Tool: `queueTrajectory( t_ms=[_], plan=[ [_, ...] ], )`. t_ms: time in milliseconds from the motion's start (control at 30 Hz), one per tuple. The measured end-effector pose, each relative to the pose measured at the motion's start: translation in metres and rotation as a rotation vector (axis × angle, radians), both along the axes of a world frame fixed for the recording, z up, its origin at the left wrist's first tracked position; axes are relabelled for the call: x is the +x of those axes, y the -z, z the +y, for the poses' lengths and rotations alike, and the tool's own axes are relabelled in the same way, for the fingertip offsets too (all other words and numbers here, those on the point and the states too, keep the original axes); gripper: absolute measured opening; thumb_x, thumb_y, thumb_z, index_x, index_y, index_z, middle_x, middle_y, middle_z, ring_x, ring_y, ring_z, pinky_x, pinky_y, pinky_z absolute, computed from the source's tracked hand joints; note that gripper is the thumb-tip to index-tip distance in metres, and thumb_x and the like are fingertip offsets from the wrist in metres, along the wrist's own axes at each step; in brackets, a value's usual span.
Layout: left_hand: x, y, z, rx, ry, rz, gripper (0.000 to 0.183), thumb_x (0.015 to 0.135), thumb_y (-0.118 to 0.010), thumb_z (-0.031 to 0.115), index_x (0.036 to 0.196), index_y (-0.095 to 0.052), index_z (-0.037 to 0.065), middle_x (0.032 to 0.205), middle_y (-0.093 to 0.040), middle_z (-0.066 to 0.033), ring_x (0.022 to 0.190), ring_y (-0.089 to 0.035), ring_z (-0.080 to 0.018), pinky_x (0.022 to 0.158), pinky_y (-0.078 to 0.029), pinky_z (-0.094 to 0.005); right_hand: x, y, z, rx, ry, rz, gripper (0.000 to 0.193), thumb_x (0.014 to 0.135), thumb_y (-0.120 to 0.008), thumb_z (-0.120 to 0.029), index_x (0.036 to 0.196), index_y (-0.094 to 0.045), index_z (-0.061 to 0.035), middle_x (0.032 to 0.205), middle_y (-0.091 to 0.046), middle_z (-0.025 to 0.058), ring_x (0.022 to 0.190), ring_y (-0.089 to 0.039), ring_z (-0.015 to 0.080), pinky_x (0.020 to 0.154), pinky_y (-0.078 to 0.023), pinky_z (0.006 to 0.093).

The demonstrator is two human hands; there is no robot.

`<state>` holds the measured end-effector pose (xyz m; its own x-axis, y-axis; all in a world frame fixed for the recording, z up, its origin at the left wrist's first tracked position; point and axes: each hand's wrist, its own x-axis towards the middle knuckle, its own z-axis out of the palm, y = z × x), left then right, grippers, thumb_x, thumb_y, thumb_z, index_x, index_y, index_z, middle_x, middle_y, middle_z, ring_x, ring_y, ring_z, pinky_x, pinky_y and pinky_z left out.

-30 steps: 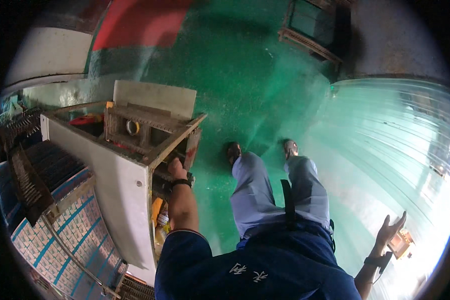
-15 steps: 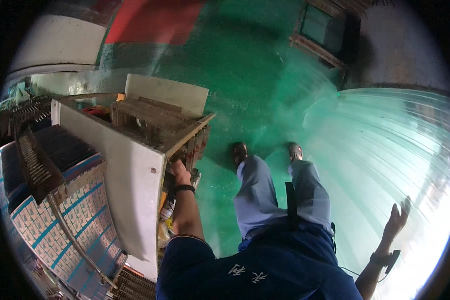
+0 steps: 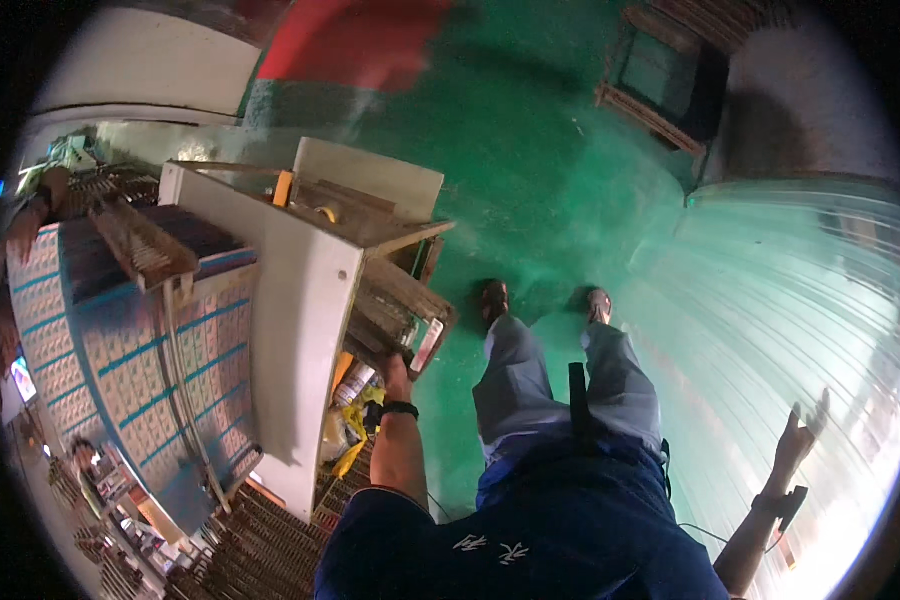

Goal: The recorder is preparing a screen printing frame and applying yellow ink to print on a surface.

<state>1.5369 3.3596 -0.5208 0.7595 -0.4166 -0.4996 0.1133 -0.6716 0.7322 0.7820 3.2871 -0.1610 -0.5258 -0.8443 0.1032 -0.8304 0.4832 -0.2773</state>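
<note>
A worn wooden drawer (image 3: 395,300) sticks out of the side of a pale cabinet (image 3: 305,345). My left hand (image 3: 398,378) is closed on its near edge; the fingertips are partly hidden. Inside the drawer's outer end lies a pale, flat piece (image 3: 428,343) that I cannot make out. Beside my left wrist, yellow plastic bags (image 3: 352,430) and a white bottle or roll (image 3: 354,382) fill the cabinet's lower space. Far to the right, my right hand (image 3: 796,440) holds nothing, its fingers apart, in front of a clear plastic curtain (image 3: 760,290).
Left of the cabinet stands a stack of printed sheets (image 3: 120,380) with blue stripes, a metal bar (image 3: 175,370) before it. Another person's hand (image 3: 28,228) rests at its far left. A framed wooden box (image 3: 660,75) stands at the far right. Slatted racking (image 3: 260,545) lies below the cabinet.
The drawer now sticks out of the cabinet, and my left hand has come nearer to me along with it. The view has shifted, showing more on the left. My right hand stays raised.
</note>
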Motion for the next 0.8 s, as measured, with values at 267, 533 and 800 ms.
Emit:
queueTrajectory(
  t_ms=[267, 533, 800],
  plan=[
    [-0.133, -0.138, 0.035, 0.178, -0.035, 0.115, 0.017, 0.080, -0.059, 0.008, 0.088, -0.064, -0.006, 0.077, -0.062, -0.0081, 0.063, -0.058, -0.0202, 0.055, -0.047, -0.0356, -0.121, -0.005, 0.051, -0.004, -0.077, 0.099, 0.058, 0.089, -0.061, -0.011, 0.143, -0.040, -0.0054, 0.145, -0.040, 0.0186, 0.136, -0.034, 0.0324, 0.111, -0.029, 0.0429],
    [-0.187, -0.176, 0.151, 0.331, 0.121, 0.327, 0.026, 0.075, -0.062, 0.007, 0.100, -0.066, -0.002, 0.084, -0.065, -0.0079, 0.074, -0.061, -0.0207, 0.067, -0.050, -0.0365, -0.269, -0.013, 0.183, 0.034, 0.228, 0.294, 0.072, 0.087, -0.064, -0.015, 0.148, -0.028, -0.0084, 0.147, -0.032, 0.0261, 0.138, -0.027, 0.0394, 0.114, -0.025, 0.0469],
    [-0.205, -0.194, 0.240, 0.313, 0.466, 0.506, 0.024, 0.079, -0.067, 0.016, 0.094, -0.067, -0.003, 0.081, -0.066, -0.0081, 0.066, -0.062, -0.0185, 0.059, -0.049, -0.0379, -0.298, -0.077, 0.312, -0.027, 0.398, 0.303, 0.077, 0.079, -0.063, -0.002, 0.147, -0.029, -0.0092, 0.149, -0.027, 0.0269, 0.140, -0.025, 0.0399, 0.113, -0.028, 0.0465]
  ],
)
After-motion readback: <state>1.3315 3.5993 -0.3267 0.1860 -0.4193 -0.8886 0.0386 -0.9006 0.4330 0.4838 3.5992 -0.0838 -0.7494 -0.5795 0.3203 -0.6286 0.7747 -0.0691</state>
